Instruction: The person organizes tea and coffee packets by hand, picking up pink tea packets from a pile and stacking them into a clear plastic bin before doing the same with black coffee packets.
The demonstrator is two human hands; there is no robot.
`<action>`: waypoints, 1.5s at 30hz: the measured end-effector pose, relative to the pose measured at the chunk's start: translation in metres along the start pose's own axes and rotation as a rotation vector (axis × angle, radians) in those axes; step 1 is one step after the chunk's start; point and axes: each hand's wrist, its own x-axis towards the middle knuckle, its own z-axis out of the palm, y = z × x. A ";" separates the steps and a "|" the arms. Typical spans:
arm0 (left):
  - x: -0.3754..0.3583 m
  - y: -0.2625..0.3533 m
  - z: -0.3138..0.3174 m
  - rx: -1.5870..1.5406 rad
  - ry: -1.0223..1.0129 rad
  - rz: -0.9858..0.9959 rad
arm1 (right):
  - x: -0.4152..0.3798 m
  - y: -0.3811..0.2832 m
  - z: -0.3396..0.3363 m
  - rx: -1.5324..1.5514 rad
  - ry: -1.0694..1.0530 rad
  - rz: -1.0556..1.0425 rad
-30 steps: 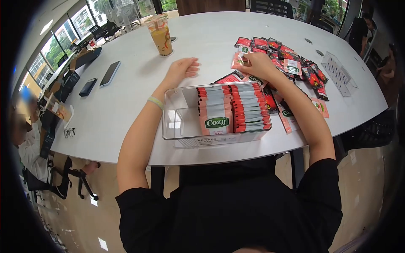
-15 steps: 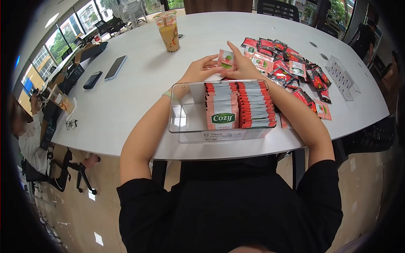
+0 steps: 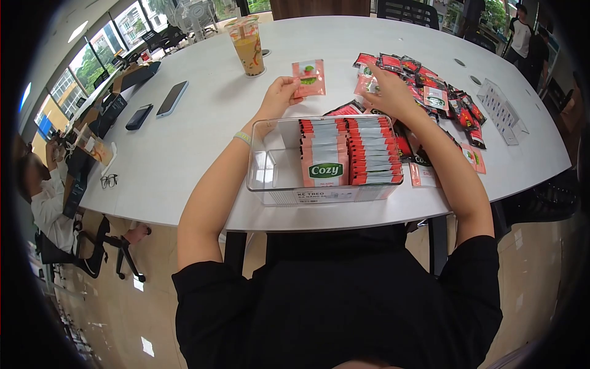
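Pinched in my left hand (image 3: 283,96) is a pink tea sachet (image 3: 311,79) with a green and red print, held above the table behind the bin. My right hand (image 3: 391,92) reaches over the near left side of a loose pile of red and pink sachets (image 3: 435,98), fingers apart and nothing visibly held. Between my forearms stands a clear plastic bin (image 3: 275,195). Two rows of upright sachets (image 3: 326,161) fill its middle and right, the front one reading "Cozy". The bin's left part shows bare plastic.
A cup of orange drink (image 3: 247,49) stands at the back left. A phone (image 3: 172,99), a dark case (image 3: 139,117) and glasses (image 3: 109,180) lie to the left. A clear sign holder (image 3: 501,114) stands beyond the pile. Someone sits at the far left (image 3: 52,203); people stand at upper right.
My hands have parted. The left hand has drawn the sachet to the left, while the right hand has let go of it and moved right to the pile.
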 end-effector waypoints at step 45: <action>-0.012 0.003 0.008 -0.113 -0.106 -0.033 | 0.040 -0.007 0.000 -0.109 -0.393 0.284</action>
